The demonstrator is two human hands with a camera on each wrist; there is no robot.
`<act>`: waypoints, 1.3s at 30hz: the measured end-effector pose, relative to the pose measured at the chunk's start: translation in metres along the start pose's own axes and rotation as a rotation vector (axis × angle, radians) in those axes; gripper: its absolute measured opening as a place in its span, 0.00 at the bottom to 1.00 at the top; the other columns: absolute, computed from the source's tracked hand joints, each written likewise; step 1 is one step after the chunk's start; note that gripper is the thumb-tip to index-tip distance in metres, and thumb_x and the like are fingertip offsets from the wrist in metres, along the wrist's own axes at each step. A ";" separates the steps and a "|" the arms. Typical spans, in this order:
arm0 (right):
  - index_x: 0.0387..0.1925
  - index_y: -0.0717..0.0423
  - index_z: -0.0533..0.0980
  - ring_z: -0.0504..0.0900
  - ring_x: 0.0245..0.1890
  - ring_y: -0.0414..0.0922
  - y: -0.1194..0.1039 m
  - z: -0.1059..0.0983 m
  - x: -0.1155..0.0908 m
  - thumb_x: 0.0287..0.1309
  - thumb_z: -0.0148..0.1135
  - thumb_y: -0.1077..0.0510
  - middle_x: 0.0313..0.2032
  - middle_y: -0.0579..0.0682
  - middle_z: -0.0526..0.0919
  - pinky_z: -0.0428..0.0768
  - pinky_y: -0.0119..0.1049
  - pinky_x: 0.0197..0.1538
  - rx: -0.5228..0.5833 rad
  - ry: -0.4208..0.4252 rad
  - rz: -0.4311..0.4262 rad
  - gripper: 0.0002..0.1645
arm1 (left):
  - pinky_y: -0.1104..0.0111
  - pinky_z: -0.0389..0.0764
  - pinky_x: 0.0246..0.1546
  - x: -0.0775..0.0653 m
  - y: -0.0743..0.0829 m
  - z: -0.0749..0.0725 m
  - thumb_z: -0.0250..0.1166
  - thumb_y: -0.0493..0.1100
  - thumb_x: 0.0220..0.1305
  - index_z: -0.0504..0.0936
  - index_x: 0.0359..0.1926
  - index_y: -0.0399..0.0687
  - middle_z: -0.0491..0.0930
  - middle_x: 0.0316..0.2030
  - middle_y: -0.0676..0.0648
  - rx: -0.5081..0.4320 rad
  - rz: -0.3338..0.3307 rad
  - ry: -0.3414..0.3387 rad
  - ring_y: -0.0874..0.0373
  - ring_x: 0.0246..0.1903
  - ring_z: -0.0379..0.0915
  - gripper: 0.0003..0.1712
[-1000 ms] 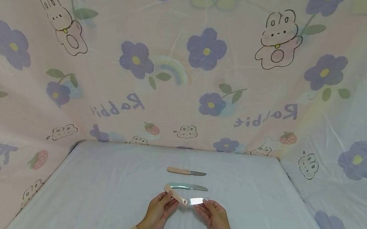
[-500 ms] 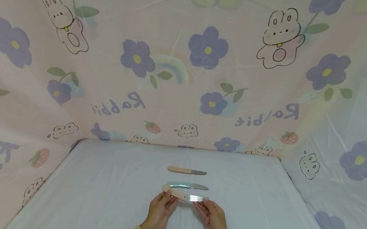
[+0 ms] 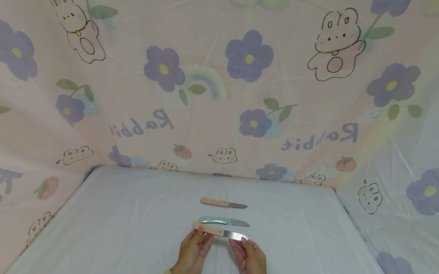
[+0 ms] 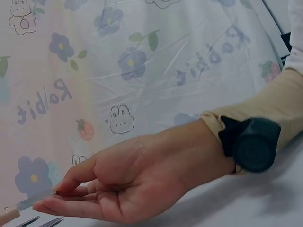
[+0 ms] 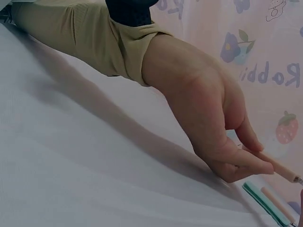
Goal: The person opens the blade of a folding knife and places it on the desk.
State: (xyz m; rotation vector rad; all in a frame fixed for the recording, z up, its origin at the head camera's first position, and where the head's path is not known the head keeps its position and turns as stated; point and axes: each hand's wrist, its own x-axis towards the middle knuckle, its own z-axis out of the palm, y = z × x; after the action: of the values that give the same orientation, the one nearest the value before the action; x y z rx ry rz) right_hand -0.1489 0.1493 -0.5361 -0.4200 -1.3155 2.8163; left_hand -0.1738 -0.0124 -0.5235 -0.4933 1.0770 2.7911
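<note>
A folding knife with a pale pink handle (image 3: 214,231) is stretched between both hands, its shiny blade (image 3: 233,235) nearly in line with the handle. My left hand (image 3: 192,252) pinches the handle near its rounded end; the right wrist view shows this left hand (image 5: 208,109) on the handle. At the blade's tip, my right hand (image 3: 253,263) pinches the metal between thumb and fingers. The left wrist view catches that right hand (image 4: 137,175) on the blade. Just behind lies a teal-handled knife (image 3: 212,220), blade out, and farther back a second pink-handled knife (image 3: 213,202), also unfolded.
A white-covered table (image 3: 130,226) extends around the knives. Printed fabric walls (image 3: 197,121) with flowers and rabbits enclose it at the back and both sides. A dark device (image 4: 255,144) is strapped over the right sleeve.
The held knife's handle and blade have gone from a clear bend to almost straight. Both hands keep their grips and have shifted slightly. The two lying knives stay put.
</note>
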 end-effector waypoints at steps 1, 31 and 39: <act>0.41 0.68 0.63 0.81 0.44 0.51 0.000 0.000 0.000 0.67 0.47 0.65 0.38 0.61 0.81 0.74 0.39 0.52 0.003 0.004 -0.004 0.07 | 0.63 0.73 0.52 0.000 0.000 0.000 0.54 0.40 0.69 0.55 0.61 0.29 0.69 0.50 0.37 -0.004 -0.002 -0.005 0.54 0.45 0.73 0.27; 0.56 0.81 0.57 0.82 0.42 0.48 -0.026 -0.028 0.003 0.67 0.48 0.64 0.38 0.58 0.81 0.76 0.38 0.51 -0.199 0.019 0.049 0.24 | 0.62 0.73 0.52 -0.013 0.012 -0.020 0.52 0.40 0.70 0.60 0.57 0.22 0.78 0.43 0.37 0.250 -0.150 -0.163 0.50 0.46 0.77 0.25; 0.57 0.80 0.55 0.81 0.44 0.50 -0.025 -0.031 -0.001 0.68 0.45 0.64 0.41 0.63 0.80 0.75 0.40 0.52 -0.227 0.001 0.118 0.24 | 0.63 0.75 0.50 -0.012 0.012 -0.028 0.50 0.39 0.71 0.61 0.56 0.22 0.77 0.43 0.36 0.328 -0.194 -0.178 0.50 0.45 0.77 0.23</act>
State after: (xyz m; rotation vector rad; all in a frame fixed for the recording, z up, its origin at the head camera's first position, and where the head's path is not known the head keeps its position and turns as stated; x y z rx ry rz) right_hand -0.1428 0.1888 -0.5362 -0.5193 -1.6723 2.7650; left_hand -0.1572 -0.0398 -0.5318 -0.2877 1.3311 2.3765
